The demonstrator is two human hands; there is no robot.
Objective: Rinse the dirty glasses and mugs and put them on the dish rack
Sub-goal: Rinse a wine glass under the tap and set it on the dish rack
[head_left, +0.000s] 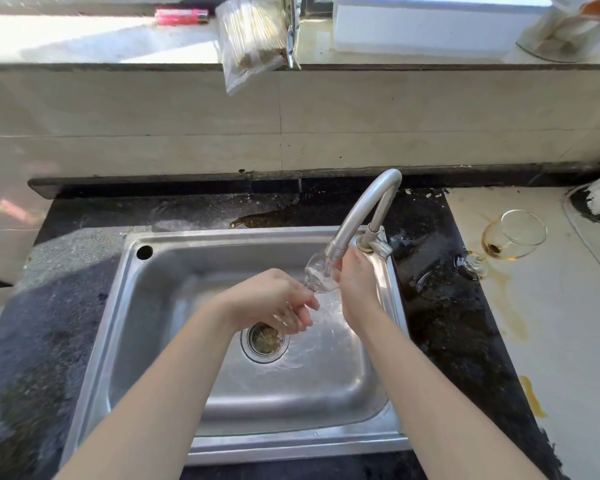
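Sink (160, 341) left half lies open; faucet (364, 209) and tipped glass (513, 237) crowd the right.

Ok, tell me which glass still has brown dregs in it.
The stemmed glass standing on the pale counter right of the sink; brown residue sits in its bowl. The glass under the faucet looks clear.

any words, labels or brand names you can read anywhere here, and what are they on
No readable text anywhere in this view.
Pink lighter on the ledge: no legible print.
Clear plastic bag hanging over the ledge: no label that can be read.
White box on the ledge: plain, no marks visible.
Faucet, sink, the glass under the water and the stained wine glass on the counter: no markings visible.
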